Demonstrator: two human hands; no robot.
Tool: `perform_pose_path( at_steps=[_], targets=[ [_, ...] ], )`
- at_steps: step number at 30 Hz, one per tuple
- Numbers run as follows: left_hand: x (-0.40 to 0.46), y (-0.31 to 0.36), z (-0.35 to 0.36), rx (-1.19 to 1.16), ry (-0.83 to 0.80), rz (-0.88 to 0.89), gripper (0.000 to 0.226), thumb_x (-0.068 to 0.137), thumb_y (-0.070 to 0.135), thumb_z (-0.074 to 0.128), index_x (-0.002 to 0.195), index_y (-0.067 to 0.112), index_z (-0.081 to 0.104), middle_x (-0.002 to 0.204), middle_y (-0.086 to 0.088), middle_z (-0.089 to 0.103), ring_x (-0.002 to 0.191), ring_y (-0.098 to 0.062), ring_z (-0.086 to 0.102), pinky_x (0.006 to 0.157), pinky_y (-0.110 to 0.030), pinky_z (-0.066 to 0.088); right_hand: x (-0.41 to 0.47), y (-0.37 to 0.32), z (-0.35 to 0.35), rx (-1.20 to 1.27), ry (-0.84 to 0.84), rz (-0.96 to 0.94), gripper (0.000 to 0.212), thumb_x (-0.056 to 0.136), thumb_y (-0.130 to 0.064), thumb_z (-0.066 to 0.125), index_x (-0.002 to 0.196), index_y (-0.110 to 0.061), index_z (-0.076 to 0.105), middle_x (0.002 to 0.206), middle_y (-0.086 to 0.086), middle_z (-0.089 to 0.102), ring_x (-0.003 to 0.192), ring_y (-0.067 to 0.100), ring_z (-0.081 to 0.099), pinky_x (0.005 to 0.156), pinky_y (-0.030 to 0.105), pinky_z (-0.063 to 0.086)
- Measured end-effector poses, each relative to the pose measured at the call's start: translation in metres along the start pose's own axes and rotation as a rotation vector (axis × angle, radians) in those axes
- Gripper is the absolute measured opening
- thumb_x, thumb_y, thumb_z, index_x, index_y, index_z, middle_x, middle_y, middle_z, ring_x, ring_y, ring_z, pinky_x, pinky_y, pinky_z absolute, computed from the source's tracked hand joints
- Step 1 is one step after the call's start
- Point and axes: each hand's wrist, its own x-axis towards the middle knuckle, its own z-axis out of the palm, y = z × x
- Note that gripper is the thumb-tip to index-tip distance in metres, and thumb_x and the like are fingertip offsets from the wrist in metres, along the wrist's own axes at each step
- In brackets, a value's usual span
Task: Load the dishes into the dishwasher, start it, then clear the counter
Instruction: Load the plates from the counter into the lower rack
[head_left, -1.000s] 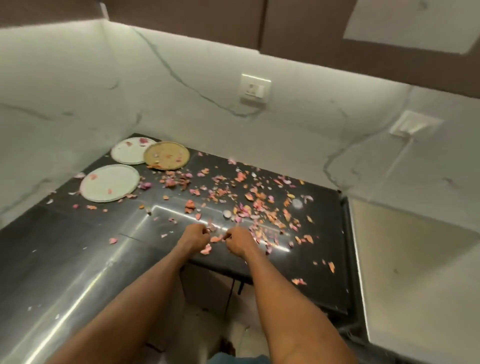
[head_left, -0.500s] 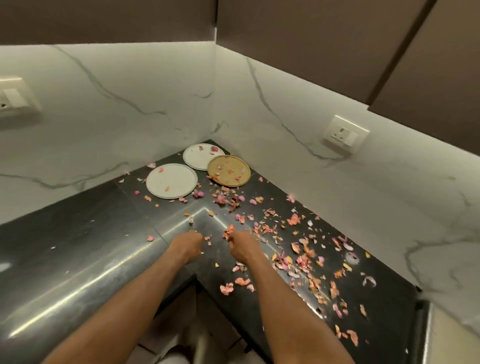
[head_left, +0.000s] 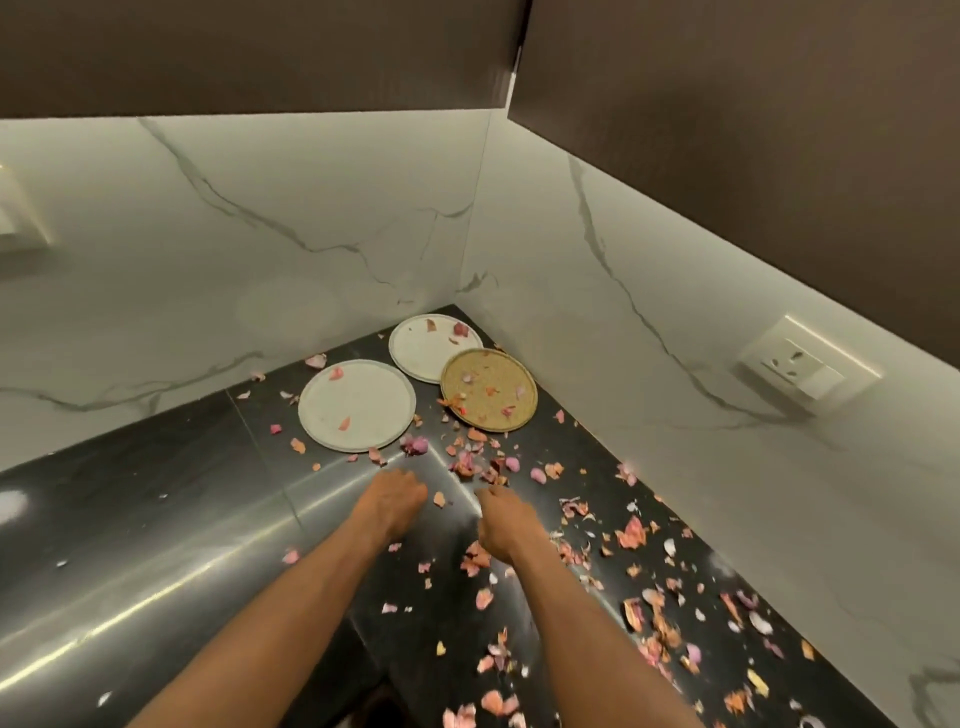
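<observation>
Both hands work low over the black counter (head_left: 156, 545), probably because the peel scraps (head_left: 631, 532) are too small to sweep up any other way. The left hand (head_left: 392, 501) and right hand (head_left: 506, 527) have their fingers curled under (whether they pinch any scrap cannot be told). The dishes wait at twelve o'clock in the corner: two white plates (head_left: 358, 405) (head_left: 428, 351), flat and flecked with peel, and a woven gold plate (head_left: 488, 389) overlapping the farther one.
</observation>
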Motion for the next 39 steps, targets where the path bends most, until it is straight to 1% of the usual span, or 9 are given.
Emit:
perform_pose_path(
  at_steps=[6,11,15,19,26,31,35,37,39],
  targets=[
    [0.092,-0.028,0.001,-0.029,0.051,-0.003,0.042,0.097,0.013,0.049,0.139,0.010,0.049,0.140,-0.014,0.054,0.132,-0.032,0.049,0.104,-0.044,0.043,0.076,0.021,-0.009,-0.028,-0.084,0.067,0.072,0.108,-0.030,0.044,0.166,-0.015,0.005,0.174,0.005,-0.002,0.160,0.025,-0.006,0.125,0.061,0.000],
    [0.151,-0.051,0.011,-0.066,0.106,-0.119,0.065,0.099,0.018,0.043,0.157,0.005,0.016,0.159,-0.016,0.033,0.150,-0.031,0.026,0.120,-0.049,0.019,0.126,0.026,-0.019,0.001,-0.149,0.076,0.074,0.108,-0.028,0.042,0.166,-0.014,-0.002,0.174,0.005,-0.009,0.160,0.023,-0.009,0.126,0.058,-0.002],
    [0.185,-0.068,0.013,-0.222,0.082,-0.112,0.103,0.060,0.024,0.088,0.146,0.006,0.035,0.145,-0.013,0.046,0.133,-0.031,0.046,0.106,-0.045,0.038,0.154,0.033,-0.013,0.041,-0.159,0.084,0.079,0.107,-0.031,0.046,0.166,-0.014,-0.003,0.174,0.006,-0.009,0.160,0.023,-0.008,0.126,0.057,0.000],
    [0.217,-0.065,0.013,-0.591,0.265,-0.163,0.050,0.102,0.035,0.049,0.144,0.010,0.038,0.134,-0.015,0.055,0.117,-0.034,0.054,0.096,-0.046,0.044,0.168,0.038,-0.007,0.089,-0.175,0.079,0.079,0.106,-0.032,0.046,0.166,-0.012,-0.002,0.173,0.008,-0.009,0.160,0.023,-0.007,0.128,0.051,0.003],
    [0.241,-0.042,0.007,-1.355,0.302,-0.494,0.058,0.097,0.016,0.053,0.149,0.007,0.029,0.142,-0.019,0.046,0.129,-0.036,0.049,0.105,-0.051,0.047,0.174,0.040,0.001,0.100,-0.174,0.054,0.083,0.106,-0.028,0.049,0.165,-0.010,-0.006,0.173,0.009,-0.013,0.160,0.024,-0.011,0.129,0.044,0.001],
    [0.232,-0.046,-0.007,-1.526,0.299,-0.631,0.021,0.099,0.012,0.053,0.114,0.002,0.065,0.103,-0.009,0.066,0.092,-0.023,0.062,0.070,-0.027,0.044,0.162,0.042,0.005,0.096,-0.169,0.017,0.075,0.107,-0.021,0.044,0.166,-0.010,-0.002,0.173,0.008,-0.009,0.160,0.024,-0.006,0.131,0.041,0.007],
    [0.211,-0.043,-0.005,-1.577,0.318,-0.611,0.019,0.102,0.015,0.052,0.113,0.008,0.065,0.103,-0.006,0.066,0.093,-0.021,0.060,0.070,-0.028,0.042,0.144,0.045,0.006,0.200,-0.105,-0.014,0.062,0.105,-0.016,0.044,0.163,-0.012,0.024,0.172,0.006,0.018,0.158,0.023,0.018,0.128,0.042,0.022],
    [0.201,-0.036,-0.005,-1.607,0.373,-0.642,0.014,0.101,0.016,0.053,0.109,0.011,0.063,0.100,-0.005,0.065,0.093,-0.024,0.061,0.066,-0.029,0.042,0.130,0.048,0.003,0.308,0.040,0.020,0.037,0.104,-0.015,0.044,0.140,-0.015,0.053,0.140,0.006,0.058,0.125,0.023,0.057,0.104,0.042,0.046],
    [0.189,-0.029,-0.009,-1.608,0.437,-0.611,0.009,0.100,0.015,0.055,0.104,0.013,0.062,0.096,-0.004,0.064,0.089,-0.022,0.060,0.061,-0.025,0.041,0.115,0.052,-0.004,0.375,0.222,0.115,0.026,0.105,-0.014,0.044,0.128,-0.021,0.056,0.117,0.001,0.064,0.098,0.017,0.061,0.086,0.037,0.051]
  ],
)
